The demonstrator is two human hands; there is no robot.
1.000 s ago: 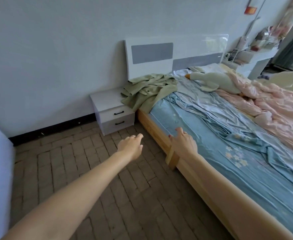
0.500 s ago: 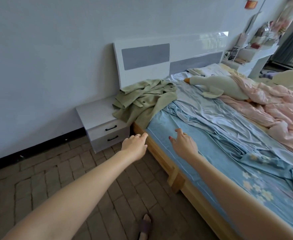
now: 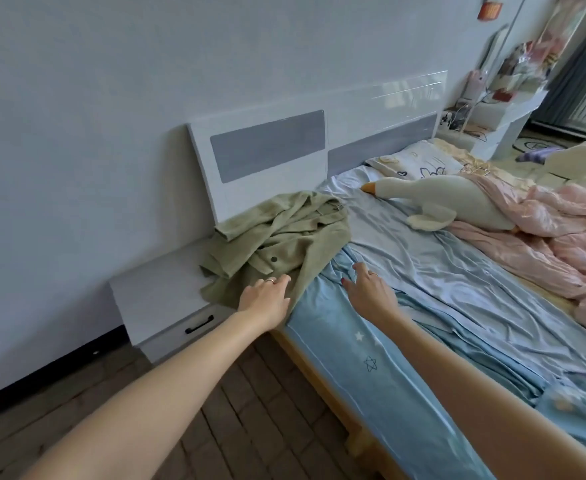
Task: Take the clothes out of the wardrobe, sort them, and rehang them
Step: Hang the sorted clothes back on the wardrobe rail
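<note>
At the far left, left of the left fingers, stands a white nightstand (image 3: 153, 299) with a black drawer handle, against the pale wall. The left hand (image 3: 265, 301) reaches forward, palm down, a ring on one finger; its fingers (image 3: 279, 281) lie loosely extended and close together, their tips at the lower hem of the green jacket (image 3: 277, 242). Whether they actually press the cloth or hover just over it cannot be told; they grip nothing. The jacket lies crumpled just beyond those fingertips, draped over the near corner of the bed and spilling onto the nightstand top, below the white and grey headboard (image 3: 267, 147).

Right of the jacket, the right hand (image 3: 369, 292) is stretched out over the blue sheet (image 3: 371, 368), its fingers (image 3: 359, 270) straight and slightly spread, empty, tips near the jacket's right edge but apart from it. Well beyond the right fingers lies a plush goose (image 3: 457, 199), and farther right a rumpled pink quilt (image 3: 558, 233).
</note>
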